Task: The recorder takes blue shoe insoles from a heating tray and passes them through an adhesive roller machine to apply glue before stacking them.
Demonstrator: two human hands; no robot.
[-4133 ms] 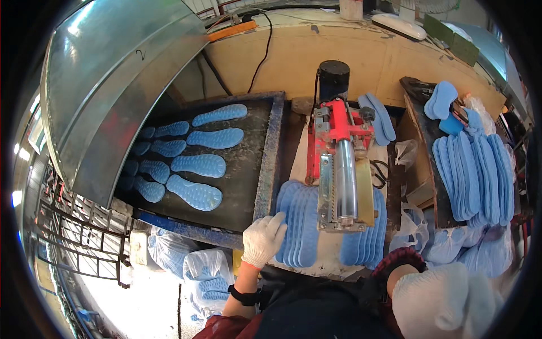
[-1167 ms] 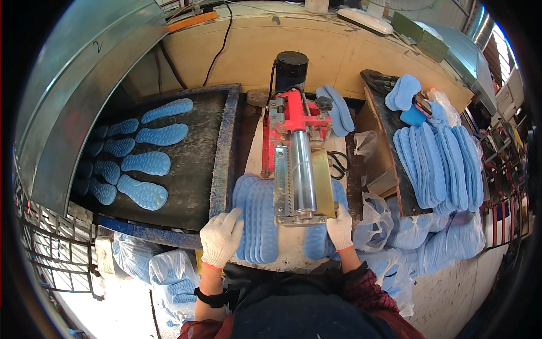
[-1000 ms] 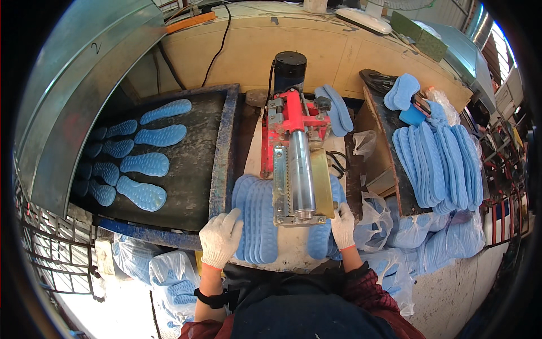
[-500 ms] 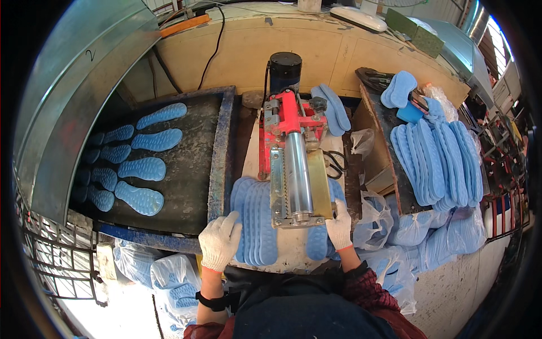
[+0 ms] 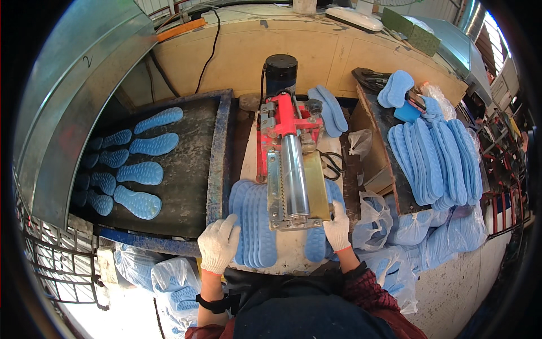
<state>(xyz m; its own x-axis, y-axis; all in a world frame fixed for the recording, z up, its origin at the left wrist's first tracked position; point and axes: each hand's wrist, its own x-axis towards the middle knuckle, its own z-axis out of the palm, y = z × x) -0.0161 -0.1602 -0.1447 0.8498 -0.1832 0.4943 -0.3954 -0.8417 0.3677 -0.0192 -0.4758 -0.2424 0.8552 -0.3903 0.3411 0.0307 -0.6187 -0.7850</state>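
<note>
Right hand (image 5: 337, 227) moved beside machine (image 5: 294, 175) | insoles (image 5: 255, 229) beside left fingers (image 5: 231, 220) | both hands' grip unclear

Orng bar (image 5: 182, 30), grn block (image 5: 420, 39) atop tan bench (image 5: 243, 53).

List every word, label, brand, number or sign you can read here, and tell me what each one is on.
Metal hood: one small, dark, curved handwritten mark; I won't copy it out.
Red machine and its black cylinder: any marking is too small to read.
Blue soles: bumps, no readable text.
Gloves on the left hand and right hand: no lettering visible.
</note>
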